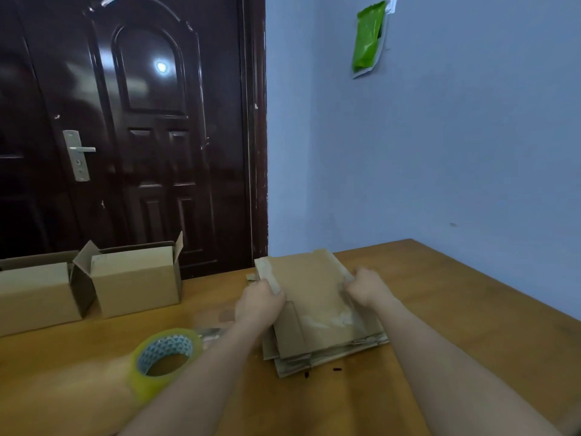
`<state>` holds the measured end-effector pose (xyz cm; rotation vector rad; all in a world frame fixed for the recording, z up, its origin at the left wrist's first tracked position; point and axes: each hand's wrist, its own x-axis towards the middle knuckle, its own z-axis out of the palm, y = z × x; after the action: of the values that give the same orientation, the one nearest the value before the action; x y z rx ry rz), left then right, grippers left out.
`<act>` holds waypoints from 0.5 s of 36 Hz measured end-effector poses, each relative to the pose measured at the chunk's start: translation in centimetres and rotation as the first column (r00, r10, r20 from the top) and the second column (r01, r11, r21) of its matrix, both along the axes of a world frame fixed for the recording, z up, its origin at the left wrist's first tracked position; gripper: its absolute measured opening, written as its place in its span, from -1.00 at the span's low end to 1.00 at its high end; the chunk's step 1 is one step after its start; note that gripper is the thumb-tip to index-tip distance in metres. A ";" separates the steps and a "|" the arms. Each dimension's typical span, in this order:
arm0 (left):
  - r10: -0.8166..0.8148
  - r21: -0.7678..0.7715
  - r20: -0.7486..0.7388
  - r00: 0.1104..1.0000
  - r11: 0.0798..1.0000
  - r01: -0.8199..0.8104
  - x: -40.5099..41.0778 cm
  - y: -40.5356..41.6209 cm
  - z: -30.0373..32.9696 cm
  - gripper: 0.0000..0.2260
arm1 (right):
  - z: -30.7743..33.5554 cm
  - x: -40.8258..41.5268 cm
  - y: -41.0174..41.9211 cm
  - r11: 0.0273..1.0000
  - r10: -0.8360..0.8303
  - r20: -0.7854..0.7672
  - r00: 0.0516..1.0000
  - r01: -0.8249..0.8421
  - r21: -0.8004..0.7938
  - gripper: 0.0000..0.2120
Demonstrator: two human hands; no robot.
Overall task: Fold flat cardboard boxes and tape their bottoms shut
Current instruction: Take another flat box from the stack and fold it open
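I see a stack of flat cardboard boxes (317, 313) lying on the wooden counter (471, 309), roughly in the middle of my view and just short of the counter's far edge. Both of my hands are on it. My left hand (259, 302) is at the stack's left edge, fingers curled over the far-left corner of the top sheet so that it grips the cardboard there. My right hand (366, 286) is at the right edge, near the far end, fingers curled down onto the cardboard and holding that side. The top sheet lies between the two hands, its far end tilted up a little from the layers under it, while the near ends of the lower sheets fan out towards me.

Nearer to me and to the left, a roll of clear tape (165, 360) stands tilted on the counter, just beside my left forearm and apart from the stack. Farther left, at the counter's back edge, two folded boxes stand side by side with their top flaps up: the nearer box (135, 281) and the outer box (34, 294). Behind them is a dark door (141, 121), and a green packet (369, 36) hangs on the blue wall (440, 152).
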<state>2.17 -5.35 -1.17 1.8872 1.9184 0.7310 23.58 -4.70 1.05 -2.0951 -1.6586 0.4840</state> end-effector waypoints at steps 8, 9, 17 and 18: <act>0.025 0.074 0.568 0.822 0.994 -0.082 -0.8 -0.4 3.3 -0.67 | 1.9 0.3 0.3 0.952 -0.175 -0.600 0.780 0.290 0.099 -0.77; 0.015 0.083 0.600 0.800 0.993 -0.081 -1.1 -0.6 3.7 -0.67 | 2.1 0.1 0.2 0.948 -0.180 -0.645 0.742 0.306 0.087 -0.80; -0.102 0.191 0.779 0.619 0.978 -0.080 -3.8 -2.2 8.5 -0.64 | 5.8 -3.3 -0.5 0.965 -0.083 -0.878 0.472 0.256 0.047 -0.95; -0.125 0.222 0.777 0.617 0.972 -0.082 -4.3 -2.5 9.2 -0.62 | 6.3 -3.9 -0.5 0.968 -0.066 -0.902 0.428 0.245 0.046 -0.94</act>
<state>-2.16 -7.83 8.07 1.3049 1.2486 1.5327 19.72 -5.23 7.34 -1.3579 -0.7866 1.1096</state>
